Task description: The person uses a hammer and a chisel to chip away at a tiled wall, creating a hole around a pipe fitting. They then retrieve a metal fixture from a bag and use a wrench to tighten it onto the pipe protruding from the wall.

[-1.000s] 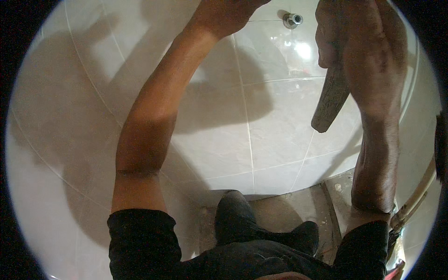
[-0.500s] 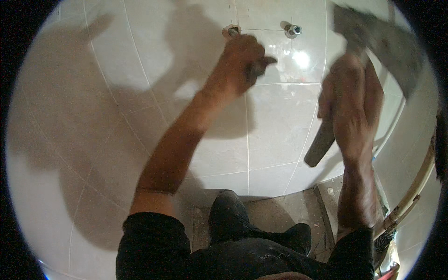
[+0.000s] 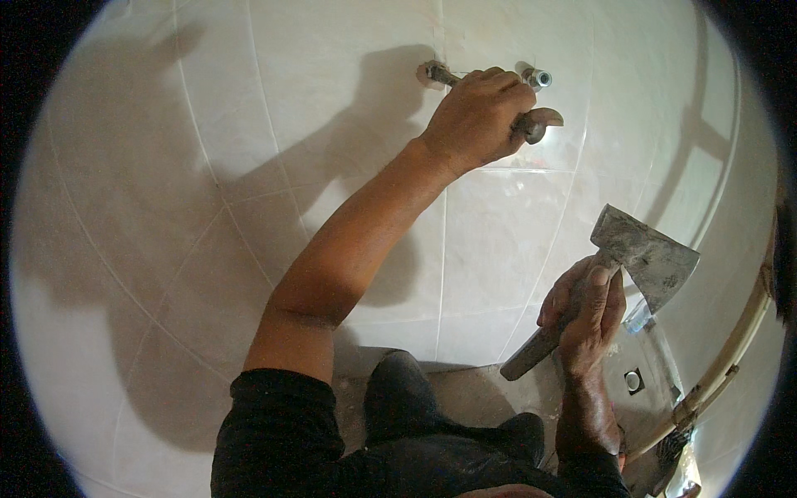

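My left hand (image 3: 481,120) is closed around a dark metal bar tool (image 3: 541,124) with a curved, hook-like end sticking out past the little-finger side. Its far tip sits at a rough-edged hole (image 3: 427,75) in the tiled wall; whether it is inside cannot be made out. To the right of that hole, a chrome pipe fitting (image 3: 540,79) juts from the wall, close to my knuckles. Lower right, my right hand (image 3: 591,311) grips a hatchet (image 3: 649,256) by its short handle, near the head, with the broad grey blade pointing right. The hatchet is apart from the wall tool.
Pale glossy tiles (image 3: 365,266) cover the wall, with my shadow across the left. At the lower right are a pale curved pipe (image 3: 730,353) and a small round drain (image 3: 633,381) in the floor. My knees are close to the wall's foot.
My right hand has brought the hatchet down and left, away from the wall fittings. My left hand has shifted right, its tool tip still by the hole.
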Demonstrator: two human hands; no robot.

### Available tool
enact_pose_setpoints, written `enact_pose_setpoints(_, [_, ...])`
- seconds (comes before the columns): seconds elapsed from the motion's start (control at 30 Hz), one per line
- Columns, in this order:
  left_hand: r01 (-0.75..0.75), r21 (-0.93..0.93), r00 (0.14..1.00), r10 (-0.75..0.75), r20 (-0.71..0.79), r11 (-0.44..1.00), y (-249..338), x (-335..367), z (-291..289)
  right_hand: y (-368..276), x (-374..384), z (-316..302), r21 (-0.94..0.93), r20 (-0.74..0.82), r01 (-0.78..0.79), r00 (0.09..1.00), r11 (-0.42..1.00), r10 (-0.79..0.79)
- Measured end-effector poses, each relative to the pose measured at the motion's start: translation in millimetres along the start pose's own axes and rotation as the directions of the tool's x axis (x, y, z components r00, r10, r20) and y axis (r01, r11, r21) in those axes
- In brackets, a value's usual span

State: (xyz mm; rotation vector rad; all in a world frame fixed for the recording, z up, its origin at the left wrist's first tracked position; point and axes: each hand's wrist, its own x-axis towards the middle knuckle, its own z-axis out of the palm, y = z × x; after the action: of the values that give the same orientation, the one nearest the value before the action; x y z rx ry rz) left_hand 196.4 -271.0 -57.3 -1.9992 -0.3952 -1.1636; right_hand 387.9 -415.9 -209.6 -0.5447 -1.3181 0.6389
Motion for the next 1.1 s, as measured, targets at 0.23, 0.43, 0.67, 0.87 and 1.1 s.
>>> enact_pose_setpoints(0.23, [0.082, 0.024, 0.996, -0.081, -0.049, 0.996, 3, 7, -4, 6, 12, 4, -0.009, 0.072, 0.070, 0.995, 0.997, -0.070])
enact_pose_setpoints(0.43, [0.140, 0.159, 0.988, -0.149, 0.050, 0.977, 10, 28, -3, -19, 37, 8, 0.048, -0.065, 0.233, 0.971, 0.971, -0.229])
enact_pose_setpoints(0.67, [0.124, 0.028, 0.992, -0.124, -0.013, 0.992, 12, 43, -3, -23, 87, 29, -0.313, 0.171, 0.246, 0.965, 0.917, -0.201])
enact_pose_setpoints(0.87, [0.013, 0.056, 0.990, -0.005, -0.138, 0.998, 1, 40, 0, -13, 84, 21, 0.431, 0.034, 0.450, 0.858, 0.782, -0.512])
enact_pose_setpoints(1.1, [0.076, 0.040, 0.993, -0.072, -0.092, 0.996, -13, 24, 6, -6, 87, 15, 0.045, 0.135, 0.287, 0.947, 0.957, -0.291])
